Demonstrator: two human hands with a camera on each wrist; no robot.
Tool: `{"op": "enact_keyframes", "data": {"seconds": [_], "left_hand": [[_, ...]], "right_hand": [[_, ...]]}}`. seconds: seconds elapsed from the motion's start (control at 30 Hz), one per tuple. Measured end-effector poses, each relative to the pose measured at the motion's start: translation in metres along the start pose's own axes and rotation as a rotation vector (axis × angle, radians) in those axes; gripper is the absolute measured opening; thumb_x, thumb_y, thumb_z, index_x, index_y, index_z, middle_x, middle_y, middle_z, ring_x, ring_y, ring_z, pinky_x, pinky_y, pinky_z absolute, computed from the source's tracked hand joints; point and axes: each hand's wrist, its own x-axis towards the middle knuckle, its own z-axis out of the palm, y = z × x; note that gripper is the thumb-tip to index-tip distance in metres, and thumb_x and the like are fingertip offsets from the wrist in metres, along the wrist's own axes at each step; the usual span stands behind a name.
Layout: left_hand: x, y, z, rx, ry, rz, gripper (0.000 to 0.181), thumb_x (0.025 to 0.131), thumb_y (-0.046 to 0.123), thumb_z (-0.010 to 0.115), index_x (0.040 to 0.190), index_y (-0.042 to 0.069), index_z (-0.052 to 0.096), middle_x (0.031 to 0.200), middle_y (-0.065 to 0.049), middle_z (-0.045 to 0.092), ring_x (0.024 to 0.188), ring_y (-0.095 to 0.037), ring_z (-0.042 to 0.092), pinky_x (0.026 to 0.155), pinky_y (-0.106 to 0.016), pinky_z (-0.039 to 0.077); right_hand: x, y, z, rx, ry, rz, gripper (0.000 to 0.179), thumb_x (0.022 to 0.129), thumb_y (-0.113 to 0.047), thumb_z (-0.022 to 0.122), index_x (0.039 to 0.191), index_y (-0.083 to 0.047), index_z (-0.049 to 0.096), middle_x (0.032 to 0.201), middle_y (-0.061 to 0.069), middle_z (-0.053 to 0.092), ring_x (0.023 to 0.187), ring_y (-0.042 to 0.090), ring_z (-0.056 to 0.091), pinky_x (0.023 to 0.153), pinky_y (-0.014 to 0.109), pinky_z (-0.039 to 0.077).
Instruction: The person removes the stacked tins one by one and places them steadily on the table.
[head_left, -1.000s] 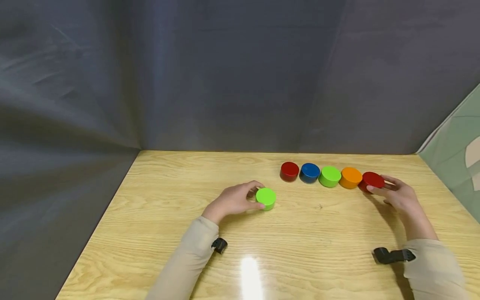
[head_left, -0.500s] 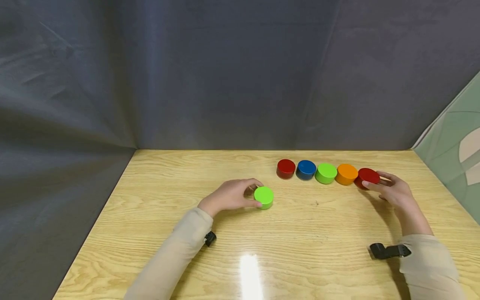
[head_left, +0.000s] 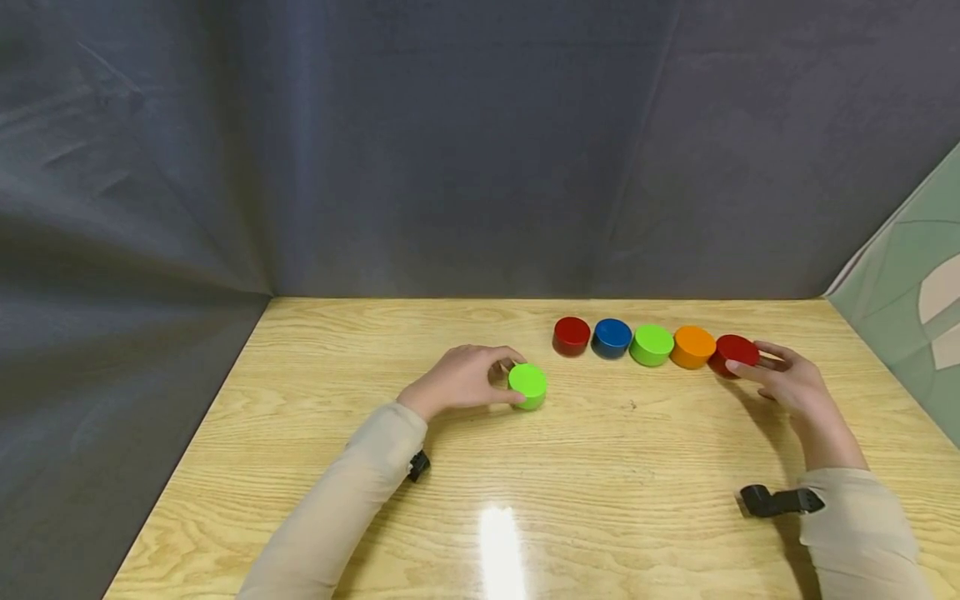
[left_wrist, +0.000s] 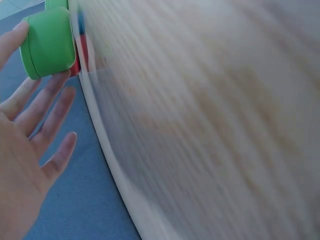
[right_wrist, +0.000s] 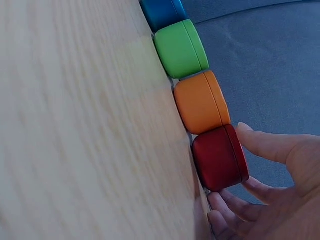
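In the head view my left hand (head_left: 467, 381) pinches a light green round lidded tin (head_left: 527, 386) between thumb and fingers. That tin seems slightly raised off the table, in front of and left of a row of tins. My right hand (head_left: 797, 385) holds the dark red tin (head_left: 735, 356) at the row's right end, its thumb at the lid edge and fingers at the side. Leftward from it stand an orange tin (head_left: 693, 347), a second green tin (head_left: 652, 345), a blue tin (head_left: 611, 338) and another dark red tin (head_left: 572, 336).
The row stands toward the back of a light wooden table (head_left: 585, 475). Dark grey cloth (head_left: 465, 167) hangs behind and at the left. A pale green patterned panel (head_left: 911, 267) borders the right side. Both sleeves carry a black wrist camera (head_left: 780, 501).
The head view has shifted slightly. Over the last half second my left hand has moved a little away from me with the green tin. My right hand has stayed at the red tin.
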Motion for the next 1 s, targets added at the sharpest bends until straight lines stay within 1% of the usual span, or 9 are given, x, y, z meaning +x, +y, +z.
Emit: {"op": "enact_keyframes", "data": {"seconds": [0.03,0.13,0.2,0.27,0.4,0.67,0.87,0.93,1.0], "left_hand": [[0.001,0.000,0.000,0.004,0.003,0.003,0.054,0.082,0.055,0.075,0.127,0.028,0.065,0.105,0.014,0.068,0.095,-0.004,0.061,0.087,-0.032,0.047],[0.002,-0.001,0.001,0.012,0.009,0.000,0.054,0.082,0.056,0.075,0.127,0.027,0.065,0.105,0.014,0.068,0.094,-0.004,0.061,0.088,-0.033,0.047],[0.004,-0.001,0.000,0.020,0.013,-0.012,0.055,0.083,0.057,0.074,0.128,0.026,0.064,0.106,0.013,0.068,0.095,-0.005,0.061,0.089,-0.034,0.047],[0.005,-0.002,0.000,0.029,0.013,-0.033,0.057,0.083,0.057,0.073,0.130,0.026,0.063,0.109,0.012,0.068,0.097,-0.006,0.062,0.091,-0.035,0.046],[0.009,-0.002,-0.001,0.048,0.018,-0.068,0.059,0.085,0.056,0.072,0.133,0.026,0.061,0.114,0.009,0.068,0.102,-0.009,0.062,0.092,-0.036,0.046],[0.019,-0.006,0.000,0.064,0.053,-0.088,0.061,0.084,0.058,0.072,0.134,0.026,0.060,0.116,0.009,0.068,0.103,-0.010,0.062,0.093,-0.037,0.046],[0.025,-0.007,0.001,0.050,0.073,-0.101,0.061,0.083,0.058,0.073,0.135,0.027,0.059,0.118,0.010,0.068,0.104,-0.008,0.063,0.094,-0.039,0.045],[0.027,-0.006,0.001,0.041,0.080,-0.109,0.062,0.083,0.057,0.073,0.135,0.027,0.059,0.118,0.009,0.068,0.105,-0.008,0.062,0.095,-0.039,0.044],[0.029,-0.006,0.001,0.035,0.086,-0.122,0.062,0.083,0.057,0.073,0.136,0.027,0.058,0.119,0.009,0.068,0.106,-0.009,0.062,0.096,-0.039,0.044]], "right_hand": [[0.000,0.000,0.000,0.002,-0.003,-0.001,0.086,0.096,-0.032,0.066,0.150,0.013,0.017,0.123,0.014,0.053,0.075,-0.015,0.049,0.067,0.017,0.050],[-0.001,0.001,-0.001,0.004,-0.006,0.001,0.086,0.097,-0.033,0.065,0.151,0.013,0.016,0.125,0.019,0.052,0.075,-0.017,0.048,0.068,0.017,0.050],[-0.001,0.001,-0.001,-0.002,-0.007,-0.002,0.087,0.097,-0.035,0.065,0.151,0.013,0.016,0.137,0.034,0.039,0.075,-0.017,0.047,0.068,0.018,0.050],[-0.001,0.001,-0.001,0.003,-0.004,0.004,0.088,0.096,-0.036,0.065,0.152,0.012,0.016,0.144,0.037,0.032,0.075,-0.017,0.047,0.067,0.018,0.050],[-0.001,0.001,-0.002,0.001,0.004,0.013,0.090,0.095,-0.039,0.066,0.153,0.010,0.017,0.147,0.037,0.029,0.076,-0.015,0.047,0.068,0.018,0.050],[-0.003,-0.002,-0.002,0.005,-0.001,0.020,0.089,0.096,-0.040,0.064,0.153,0.009,0.016,0.149,0.038,0.025,0.076,-0.015,0.046,0.068,0.017,0.050],[-0.003,-0.003,-0.001,0.006,0.001,0.021,0.088,0.096,-0.039,0.064,0.153,0.010,0.017,0.146,0.037,0.029,0.076,-0.013,0.047,0.067,0.018,0.050],[-0.003,-0.003,-0.001,0.011,-0.001,0.013,0.088,0.096,-0.038,0.065,0.153,0.010,0.017,0.136,0.028,0.043,0.076,-0.013,0.048,0.067,0.019,0.050],[-0.003,-0.002,-0.002,0.019,-0.001,0.006,0.088,0.095,-0.037,0.066,0.152,0.010,0.018,0.129,0.020,0.048,0.077,-0.014,0.048,0.068,0.019,0.050]]}}
